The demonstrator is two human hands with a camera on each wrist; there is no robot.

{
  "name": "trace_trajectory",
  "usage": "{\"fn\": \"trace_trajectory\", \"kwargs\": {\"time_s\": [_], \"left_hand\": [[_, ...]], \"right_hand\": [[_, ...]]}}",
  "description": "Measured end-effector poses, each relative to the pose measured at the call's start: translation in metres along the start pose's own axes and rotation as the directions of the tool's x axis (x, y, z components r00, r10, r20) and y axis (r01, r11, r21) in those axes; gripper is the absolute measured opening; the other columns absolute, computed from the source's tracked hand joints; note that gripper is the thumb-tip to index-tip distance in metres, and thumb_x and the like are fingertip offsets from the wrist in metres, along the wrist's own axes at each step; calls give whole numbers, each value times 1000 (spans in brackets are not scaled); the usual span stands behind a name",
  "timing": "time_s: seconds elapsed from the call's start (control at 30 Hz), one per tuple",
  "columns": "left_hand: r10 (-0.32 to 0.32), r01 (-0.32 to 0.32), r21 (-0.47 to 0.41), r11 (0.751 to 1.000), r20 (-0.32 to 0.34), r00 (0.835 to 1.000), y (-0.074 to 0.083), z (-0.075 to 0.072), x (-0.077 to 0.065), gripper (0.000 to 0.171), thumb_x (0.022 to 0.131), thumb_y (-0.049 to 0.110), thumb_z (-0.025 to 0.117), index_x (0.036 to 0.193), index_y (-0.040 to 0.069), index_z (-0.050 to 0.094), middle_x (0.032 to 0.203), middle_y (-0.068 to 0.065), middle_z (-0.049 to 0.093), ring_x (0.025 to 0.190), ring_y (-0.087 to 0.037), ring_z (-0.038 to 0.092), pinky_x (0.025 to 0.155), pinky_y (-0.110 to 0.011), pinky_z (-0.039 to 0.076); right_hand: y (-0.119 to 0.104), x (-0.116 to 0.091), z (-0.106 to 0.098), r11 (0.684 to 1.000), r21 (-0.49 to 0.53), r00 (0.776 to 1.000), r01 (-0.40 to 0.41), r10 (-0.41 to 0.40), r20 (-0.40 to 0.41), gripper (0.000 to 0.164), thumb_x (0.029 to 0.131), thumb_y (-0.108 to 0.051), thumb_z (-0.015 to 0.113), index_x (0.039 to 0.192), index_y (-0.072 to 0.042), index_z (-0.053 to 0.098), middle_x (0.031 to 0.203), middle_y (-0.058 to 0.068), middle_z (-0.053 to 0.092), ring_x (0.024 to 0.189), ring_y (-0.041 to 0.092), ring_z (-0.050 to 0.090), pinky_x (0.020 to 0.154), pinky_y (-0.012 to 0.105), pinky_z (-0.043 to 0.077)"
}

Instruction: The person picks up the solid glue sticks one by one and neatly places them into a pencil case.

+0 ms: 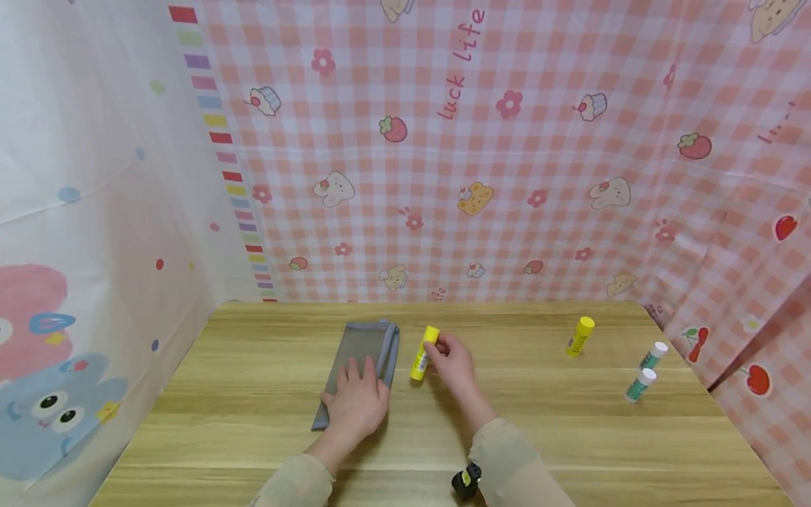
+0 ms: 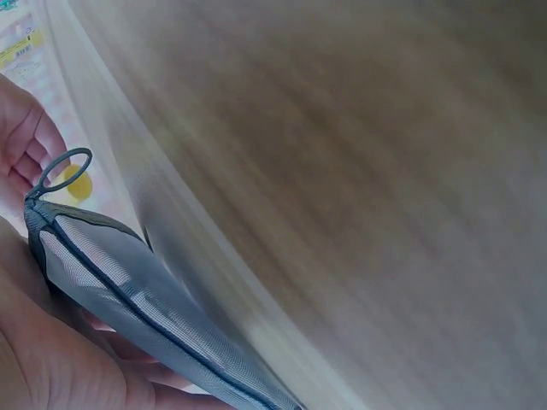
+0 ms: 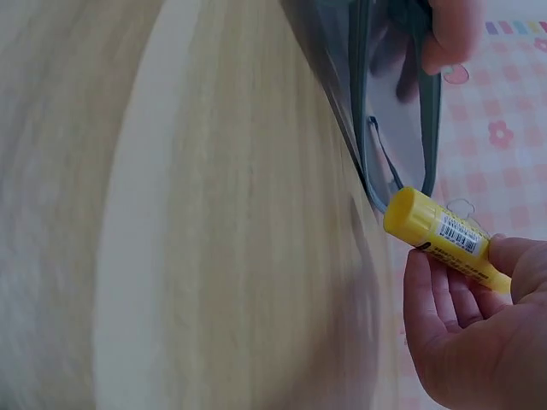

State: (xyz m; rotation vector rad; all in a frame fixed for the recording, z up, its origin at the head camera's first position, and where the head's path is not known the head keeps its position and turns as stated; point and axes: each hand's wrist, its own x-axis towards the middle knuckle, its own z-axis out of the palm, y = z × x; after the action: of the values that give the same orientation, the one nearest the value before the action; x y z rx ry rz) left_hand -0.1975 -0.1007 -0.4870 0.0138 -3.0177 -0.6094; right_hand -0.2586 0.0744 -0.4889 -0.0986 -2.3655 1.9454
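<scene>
A grey mesh zipper pouch (image 1: pixel 362 346) lies on the wooden table. My left hand (image 1: pixel 357 400) rests on its lower part with the fingers spread out. Just right of the pouch, my right hand (image 1: pixel 453 360) grips a yellow glue stick (image 1: pixel 421 359) between thumb and fingers. In the right wrist view, a barcode label shows on the glue stick (image 3: pixel 457 235), and its near end sits close to the pouch's edge. The pouch's zipper and small loop show in the left wrist view beside the left hand (image 2: pixel 60 350).
Toward the right of the table (image 1: pixel 253 394) stands another yellow glue stick (image 1: pixel 579 336). Two white-capped green sticks (image 1: pixel 652 355) stand near the right edge. A black device (image 1: pixel 467 482) is by the right sleeve. Patterned cloth (image 1: pixel 443 162) hangs behind the table.
</scene>
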Motion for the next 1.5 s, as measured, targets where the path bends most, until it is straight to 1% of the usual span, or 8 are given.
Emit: {"fn": "trace_trajectory", "kwargs": {"time_s": [0.2,0.4,0.5,0.7,0.9,1.03,1.17,1.5], "left_hand": [[-3,3,-7,1000,-7,1000,-1,3,1,57,99,30,40,147,1,45,149,-32,36,137,-51,31,90,-84,24],[-11,11,-13,1000,-5,1000,-1,2,1,57,99,30,40,147,0,44,149,-31,36,137,-51,30,90,-83,24],[-14,14,-13,1000,0,1000,0,1,1,57,99,30,40,147,0,44,149,-32,36,137,-51,30,90,-83,24],[-26,26,-11,1000,-4,1000,-1,0,2,57,99,31,40,147,0,44,149,-31,36,137,-50,31,91,-83,24],[-29,29,-6,1000,-2,1000,0,1,2,57,100,32,40,147,0,44,149,-31,36,137,-51,31,90,-83,25],[-29,29,-6,1000,0,1000,0,1,1,56,100,31,40,147,1,44,149,-31,37,136,-51,31,90,-83,25],[-28,28,-6,1000,-1,1000,0,0,1,57,99,31,40,147,1,44,148,-31,37,136,-51,32,90,-83,25],[-23,22,-18,1000,-11,1000,0,-2,1,57,98,30,40,148,1,43,149,-31,37,136,-50,32,90,-83,25]], "right_hand": [[1,-3,8,999,12,998,-51,51,33,33,97,-12,63,122,10,59,99,16,63,83,24,64,73,39,58],[-1,-5,15,998,28,997,-56,55,46,31,96,-12,64,117,11,60,94,15,64,74,22,64,68,38,59],[-1,-5,19,997,25,996,-73,72,61,33,96,-13,64,118,11,60,94,15,64,73,22,65,68,37,59],[-1,-6,30,995,30,991,-94,90,103,34,97,-13,63,120,11,60,94,15,65,68,17,64,65,35,59],[-4,-8,38,996,33,989,-82,77,130,31,96,-13,64,115,11,62,90,12,65,66,15,63,62,34,58],[-5,-9,42,998,9,989,-69,67,135,27,95,-13,65,110,10,64,87,11,65,66,15,63,63,36,59],[-4,-8,46,998,-28,989,-61,64,132,26,94,-13,66,107,10,65,88,13,68,68,17,65,62,36,59],[-4,-4,51,983,-180,991,-25,48,125,26,92,-16,69,102,8,66,87,13,69,67,22,67,57,32,57]]}}
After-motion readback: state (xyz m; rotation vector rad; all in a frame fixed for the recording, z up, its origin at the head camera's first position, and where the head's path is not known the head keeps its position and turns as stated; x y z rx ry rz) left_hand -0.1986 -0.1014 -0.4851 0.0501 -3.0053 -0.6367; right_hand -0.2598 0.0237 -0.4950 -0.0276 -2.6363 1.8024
